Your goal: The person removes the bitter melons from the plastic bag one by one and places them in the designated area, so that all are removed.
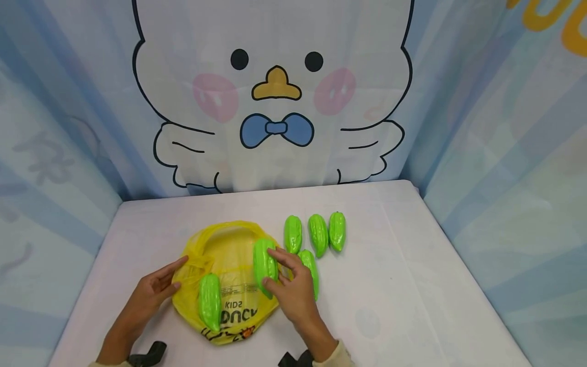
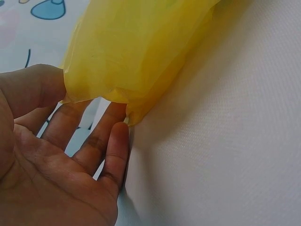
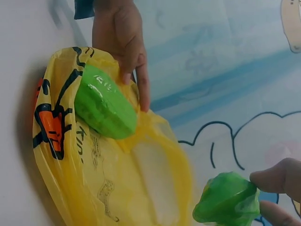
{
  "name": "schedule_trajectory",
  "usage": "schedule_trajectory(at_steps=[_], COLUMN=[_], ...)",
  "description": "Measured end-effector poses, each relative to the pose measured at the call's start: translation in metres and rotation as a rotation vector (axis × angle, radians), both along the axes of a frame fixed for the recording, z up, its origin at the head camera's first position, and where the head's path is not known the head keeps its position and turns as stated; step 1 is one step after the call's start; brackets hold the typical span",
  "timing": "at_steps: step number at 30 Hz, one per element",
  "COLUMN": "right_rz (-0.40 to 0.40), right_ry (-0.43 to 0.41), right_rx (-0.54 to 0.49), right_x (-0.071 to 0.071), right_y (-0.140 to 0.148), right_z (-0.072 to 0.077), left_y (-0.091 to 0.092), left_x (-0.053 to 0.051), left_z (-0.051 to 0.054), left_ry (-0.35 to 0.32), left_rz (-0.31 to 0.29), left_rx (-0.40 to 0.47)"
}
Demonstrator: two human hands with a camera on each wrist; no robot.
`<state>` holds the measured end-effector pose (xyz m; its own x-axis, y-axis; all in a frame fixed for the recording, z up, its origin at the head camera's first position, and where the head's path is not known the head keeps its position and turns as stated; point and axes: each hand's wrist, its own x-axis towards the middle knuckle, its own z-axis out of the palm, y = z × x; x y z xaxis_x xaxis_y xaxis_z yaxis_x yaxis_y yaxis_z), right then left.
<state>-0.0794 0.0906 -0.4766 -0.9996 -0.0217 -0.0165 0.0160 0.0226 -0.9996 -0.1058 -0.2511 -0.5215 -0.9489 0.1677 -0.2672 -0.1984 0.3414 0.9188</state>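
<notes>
At the left, the left hand [image 1: 150, 292] reaches in with its palm turned toward the yellow bag [image 1: 240, 265], loosely holding the film at the bag's edge between thumb and fingers. Against the bag's printed panel lies a green gourd-shaped piece [image 1: 210, 302], close to that hand; whether it sits inside the bag, I cannot tell. Farther right, the right hand [image 1: 293, 293] angles in from the near side and pinches a second green piece [image 1: 265, 266] between thumb and fingertips, roughly upright, over the bag's right side. A third green piece [image 1: 310, 267] lies on the white table [image 1: 403, 285], partly hidden by this hand; beyond it are three more green pieces [image 1: 318, 235].

The left wrist view shows the open palm side and fingertips passing behind the film, which the head view hides. The right wrist view shows the held piece end-on, apart from the bag, and more of the orange-and-black drawing [image 3: 52, 129].
</notes>
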Motion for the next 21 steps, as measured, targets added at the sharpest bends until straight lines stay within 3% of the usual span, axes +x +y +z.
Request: schedule_trajectory(at_steps=[9, 21], right_rz=[-0.091, -0.193], right_ry=[0.017, 0.035], right_rx=[0.023, 0.044], right_x=[-0.003, -0.007], right_y=[0.018, 0.050], right_z=[0.007, 0.005], left_y=[-0.001, -0.002], left_x=[0.001, 0.001], left_z=[0.000, 0.001], left_ry=[0.028, -0.001], left_rz=[-0.009, -0.013], left_rx=[0.036, 0.052])
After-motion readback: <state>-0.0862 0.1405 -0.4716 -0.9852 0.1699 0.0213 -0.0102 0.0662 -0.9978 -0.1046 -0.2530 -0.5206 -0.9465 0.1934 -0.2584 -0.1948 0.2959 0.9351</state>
